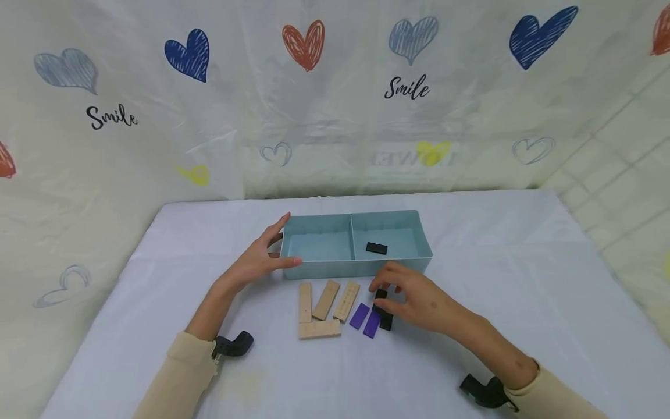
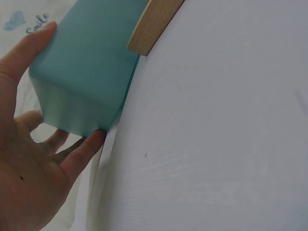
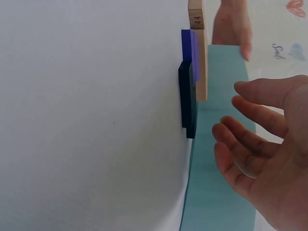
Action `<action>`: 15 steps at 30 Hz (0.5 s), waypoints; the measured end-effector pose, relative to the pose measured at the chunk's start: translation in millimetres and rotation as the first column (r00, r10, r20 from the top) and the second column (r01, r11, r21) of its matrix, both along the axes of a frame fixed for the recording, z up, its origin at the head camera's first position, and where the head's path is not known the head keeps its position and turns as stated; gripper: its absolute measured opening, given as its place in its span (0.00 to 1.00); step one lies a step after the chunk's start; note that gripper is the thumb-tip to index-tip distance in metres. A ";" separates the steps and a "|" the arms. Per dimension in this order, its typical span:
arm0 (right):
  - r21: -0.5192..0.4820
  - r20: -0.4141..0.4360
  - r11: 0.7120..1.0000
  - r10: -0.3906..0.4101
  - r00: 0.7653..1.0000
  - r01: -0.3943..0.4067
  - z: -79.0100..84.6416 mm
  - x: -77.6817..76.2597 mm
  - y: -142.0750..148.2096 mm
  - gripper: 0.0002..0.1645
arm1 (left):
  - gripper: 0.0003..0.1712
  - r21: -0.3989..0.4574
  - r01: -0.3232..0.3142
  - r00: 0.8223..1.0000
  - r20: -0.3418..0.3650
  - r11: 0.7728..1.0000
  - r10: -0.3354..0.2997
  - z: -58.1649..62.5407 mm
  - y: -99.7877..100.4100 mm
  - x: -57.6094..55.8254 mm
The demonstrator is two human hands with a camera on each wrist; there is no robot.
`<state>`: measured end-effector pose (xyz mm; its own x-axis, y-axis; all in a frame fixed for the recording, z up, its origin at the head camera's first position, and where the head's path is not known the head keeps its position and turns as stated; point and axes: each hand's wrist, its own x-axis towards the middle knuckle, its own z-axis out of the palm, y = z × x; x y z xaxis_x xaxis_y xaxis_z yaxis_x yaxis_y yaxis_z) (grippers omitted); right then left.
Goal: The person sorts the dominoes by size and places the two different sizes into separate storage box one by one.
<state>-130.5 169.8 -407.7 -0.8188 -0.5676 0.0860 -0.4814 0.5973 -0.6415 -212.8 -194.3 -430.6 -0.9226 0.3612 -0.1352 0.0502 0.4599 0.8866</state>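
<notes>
light-blue tray [image 1: 335, 269], black blocks [image 1: 376, 248], purple blocks [image 1: 372, 324], heart-patterned backdrop [image 1: 345, 110]

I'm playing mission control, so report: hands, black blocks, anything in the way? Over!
Left hand holds blue tray's end. Right hand hovers over black blocks, gripping none. One black block in tray. Purple blocks close by, seemingly not in the way.

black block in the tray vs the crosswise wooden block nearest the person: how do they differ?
Colour: the black block is black all over; the wooden block is pale tan.
Size: the wooden block looks clearly longer than the black block.
Place: the black block lies in the right compartment of the tray; the wooden block lies on the table.
Shared: both are oblong, and neither is held.
</notes>
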 end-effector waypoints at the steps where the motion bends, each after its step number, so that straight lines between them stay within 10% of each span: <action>1: 0.002 0.003 1.000 0.005 1.000 -0.005 -1.2 -0.1 0.1 0.11 | 0.63 -0.002 -0.005 1.000 0.004 1.000 0.005 0.3 -0.5 0.5; 15: 0.083 0.029 0.996 0.021 0.999 -0.023 -2.5 1.0 2.3 0.13 | 0.62 0.001 0.002 1.000 -0.001 1.000 -0.002 -1.4 0.0 -0.7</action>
